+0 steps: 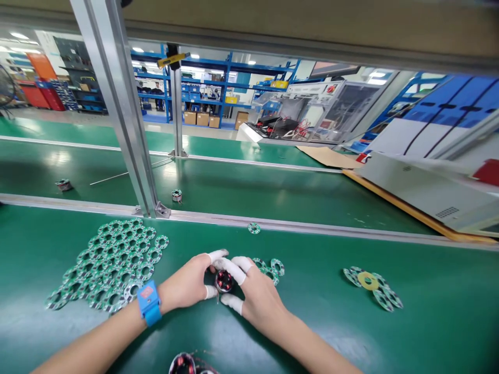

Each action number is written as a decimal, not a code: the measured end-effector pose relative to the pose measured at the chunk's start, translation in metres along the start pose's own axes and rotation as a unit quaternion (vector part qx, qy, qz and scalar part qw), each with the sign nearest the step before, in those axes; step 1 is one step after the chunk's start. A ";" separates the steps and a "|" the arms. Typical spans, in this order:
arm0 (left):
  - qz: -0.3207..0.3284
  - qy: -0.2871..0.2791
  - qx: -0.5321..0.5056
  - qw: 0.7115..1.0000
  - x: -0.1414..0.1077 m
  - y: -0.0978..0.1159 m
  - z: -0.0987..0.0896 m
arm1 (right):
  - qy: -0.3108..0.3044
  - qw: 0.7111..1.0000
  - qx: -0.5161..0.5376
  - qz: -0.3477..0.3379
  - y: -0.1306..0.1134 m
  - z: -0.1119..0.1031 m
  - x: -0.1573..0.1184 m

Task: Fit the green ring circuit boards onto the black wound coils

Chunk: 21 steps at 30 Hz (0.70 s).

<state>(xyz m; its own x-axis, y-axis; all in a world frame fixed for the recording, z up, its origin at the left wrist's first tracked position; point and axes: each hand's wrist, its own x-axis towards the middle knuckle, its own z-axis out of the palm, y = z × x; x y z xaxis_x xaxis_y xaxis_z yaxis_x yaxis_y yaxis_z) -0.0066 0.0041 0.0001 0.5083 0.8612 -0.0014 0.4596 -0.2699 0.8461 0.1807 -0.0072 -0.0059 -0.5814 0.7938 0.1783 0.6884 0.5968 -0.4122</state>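
Read the clock from the held coil at its centre. Toward ten o'clock, beyond the metal rail (78, 205), lies one loose coil (63, 185). A flat patch of green rings (117, 265) spreads over the desk (312, 322) at nine o'clock. The left hand (187, 283), with a blue wristband (148, 301), comes in from eight o'clock. Its white-tipped fingers part just enough to clamp the coil's left side, the thumb low at eight, the forefinger past the far edge. Another coil (176, 196) stands near eleven; more copper windings (183, 365) show at seven.

The coil (224, 281) sits between both sets of fingers, reddish windings facing up; whether it touches the desk I cannot tell. The right hand (261, 296) grips it from four o'clock, forefinger across the twelve o'clock edge, thumb at six. A single ring (254, 231) lies toward one, a few rings (268, 274) between two and three. Farther off at three, a yellow disc (372, 283) rests among more rings.
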 end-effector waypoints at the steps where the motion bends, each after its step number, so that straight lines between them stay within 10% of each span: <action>1: -0.002 0.012 0.019 1.000 0.000 -0.001 0.001 | -0.003 1.000 -0.005 -0.004 0.001 0.000 0.000; 11: -0.006 -0.014 0.081 0.997 -0.007 0.006 -0.012 | 0.048 0.957 0.270 0.089 -0.004 -0.008 -0.004; 21: 0.037 0.020 0.104 0.994 -0.006 0.002 0.000 | 0.052 0.992 0.078 0.085 -0.023 0.002 -0.006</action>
<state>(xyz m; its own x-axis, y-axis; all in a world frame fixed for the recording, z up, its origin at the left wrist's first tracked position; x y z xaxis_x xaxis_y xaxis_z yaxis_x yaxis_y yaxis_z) -0.0088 -0.0010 0.0020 0.5187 0.8510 0.0818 0.5644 -0.4127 0.7149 0.1676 -0.0260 0.0006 -0.4097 0.8938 0.1825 0.6928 0.4350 -0.5751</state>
